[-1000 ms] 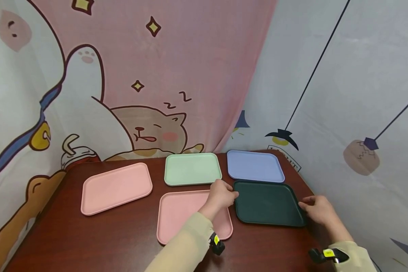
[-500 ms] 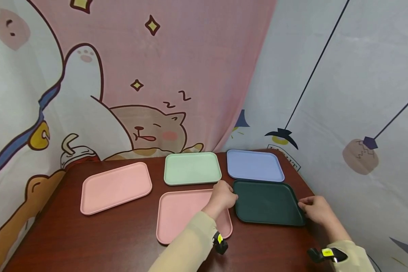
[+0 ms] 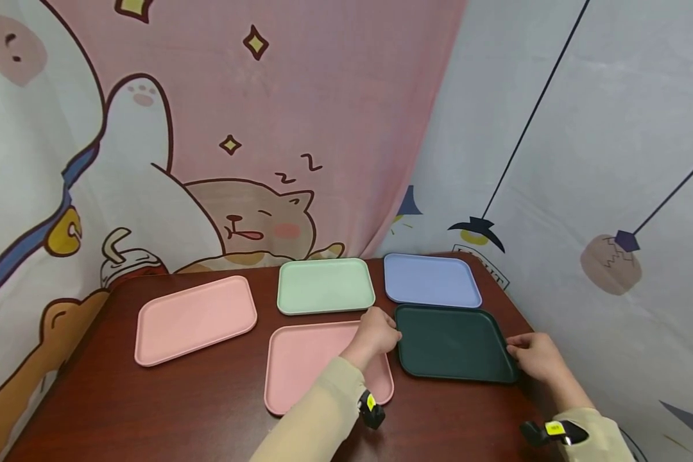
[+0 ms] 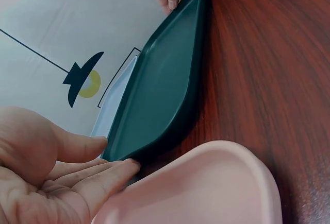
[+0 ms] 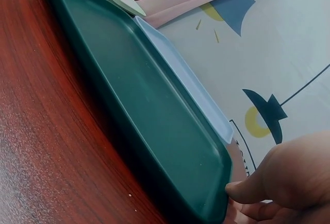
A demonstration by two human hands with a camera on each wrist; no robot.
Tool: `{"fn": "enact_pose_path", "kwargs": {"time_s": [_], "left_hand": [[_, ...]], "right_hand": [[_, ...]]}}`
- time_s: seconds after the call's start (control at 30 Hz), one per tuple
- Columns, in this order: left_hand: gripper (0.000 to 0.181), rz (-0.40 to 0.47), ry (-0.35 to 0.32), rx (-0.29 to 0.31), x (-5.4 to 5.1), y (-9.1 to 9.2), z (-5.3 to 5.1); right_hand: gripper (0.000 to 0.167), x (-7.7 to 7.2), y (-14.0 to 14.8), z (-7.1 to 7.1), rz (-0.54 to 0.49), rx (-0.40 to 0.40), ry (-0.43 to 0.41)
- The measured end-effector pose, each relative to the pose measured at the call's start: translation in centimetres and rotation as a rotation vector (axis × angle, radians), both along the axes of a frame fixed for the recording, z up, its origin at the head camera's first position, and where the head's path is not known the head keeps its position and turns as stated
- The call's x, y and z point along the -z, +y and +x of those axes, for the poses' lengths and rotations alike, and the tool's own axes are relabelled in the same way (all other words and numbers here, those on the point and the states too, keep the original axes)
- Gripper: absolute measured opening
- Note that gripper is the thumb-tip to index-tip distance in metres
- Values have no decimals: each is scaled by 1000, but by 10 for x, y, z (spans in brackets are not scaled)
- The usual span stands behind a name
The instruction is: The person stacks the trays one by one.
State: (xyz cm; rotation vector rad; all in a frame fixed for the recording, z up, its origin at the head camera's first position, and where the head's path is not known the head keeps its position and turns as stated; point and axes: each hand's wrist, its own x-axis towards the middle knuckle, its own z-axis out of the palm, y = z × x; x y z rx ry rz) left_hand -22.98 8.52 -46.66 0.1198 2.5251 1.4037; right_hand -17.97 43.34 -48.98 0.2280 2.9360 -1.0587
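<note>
The dark green tray is just on your side of the blue tray — your left hand pinches its left end, your right hand its right. Left of the blue tray lies the mint tray; well left, one pink tray; left and nearer you, another pink tray.

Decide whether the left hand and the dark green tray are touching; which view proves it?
Touching. The left wrist view shows the left hand pinching the dark green tray at its near end, thumb and fingertips against the rim.
</note>
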Motion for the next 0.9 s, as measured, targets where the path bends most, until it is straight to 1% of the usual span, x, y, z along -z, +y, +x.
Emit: {"fn": "enact_pose_path", "kwargs": {"time_s": [0.2, 0.4, 0.47, 0.53, 0.67, 0.9], "left_hand": [[24, 122, -61, 21, -2, -2, 4], [24, 132, -27, 28, -1, -4, 2], [22, 141, -14, 21, 0, -4, -1], [22, 156, -15, 16, 2, -6, -4], [25, 197, -23, 2, 2, -9, -8], [28, 295, -18, -34, -1, -16, -5]], "right_hand": [[25, 2, 1, 1, 30, -1, 18], [23, 0, 1, 2, 50, 12, 44], [23, -1, 2, 2, 56, 11, 52], [23, -2, 1, 3, 53, 13, 52], [25, -6, -2, 5, 28, 25, 42], [29, -15, -11, 9, -29, 37, 36]]}}
